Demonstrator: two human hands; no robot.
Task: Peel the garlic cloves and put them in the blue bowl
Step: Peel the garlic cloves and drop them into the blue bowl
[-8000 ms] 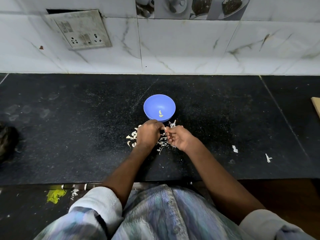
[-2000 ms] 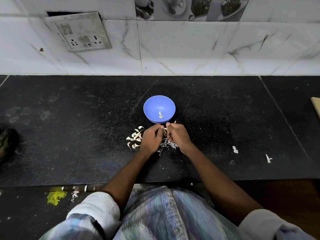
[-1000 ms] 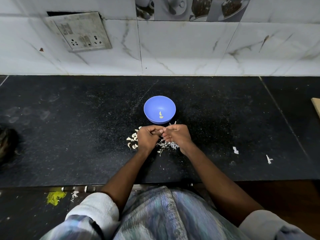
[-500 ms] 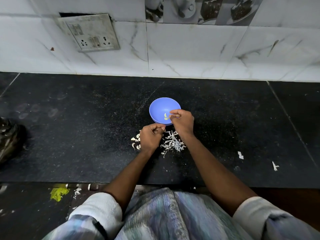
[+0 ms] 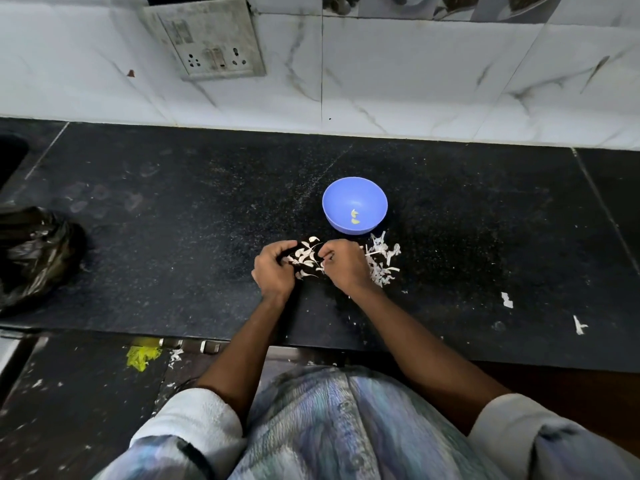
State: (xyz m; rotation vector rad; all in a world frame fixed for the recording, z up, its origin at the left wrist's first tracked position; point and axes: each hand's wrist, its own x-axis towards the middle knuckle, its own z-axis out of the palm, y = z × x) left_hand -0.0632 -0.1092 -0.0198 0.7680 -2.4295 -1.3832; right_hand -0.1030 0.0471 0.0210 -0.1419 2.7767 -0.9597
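Note:
The blue bowl (image 5: 355,197) stands on the black counter (image 5: 173,237) with two peeled garlic cloves (image 5: 355,217) inside. Just in front of it lies a small heap of unpeeled garlic cloves (image 5: 306,256). My left hand (image 5: 273,270) rests at the heap's left edge with its fingers curled, and nothing shows in it. My right hand (image 5: 344,265) is at the heap's right edge, its curled fingertips pinching a clove there. A pile of white garlic peels (image 5: 382,259) lies to the right of my right hand.
A crumpled black plastic bag (image 5: 34,254) sits at the counter's left end. Two stray white peel scraps (image 5: 506,300) lie far right. The tiled wall with a switch plate (image 5: 207,39) runs behind. The counter's front edge is close to my body.
My right hand has come back from over the bowl to the clove heap. A second peeled clove now lies in the bowl. My left hand shifted to the heap's left side.

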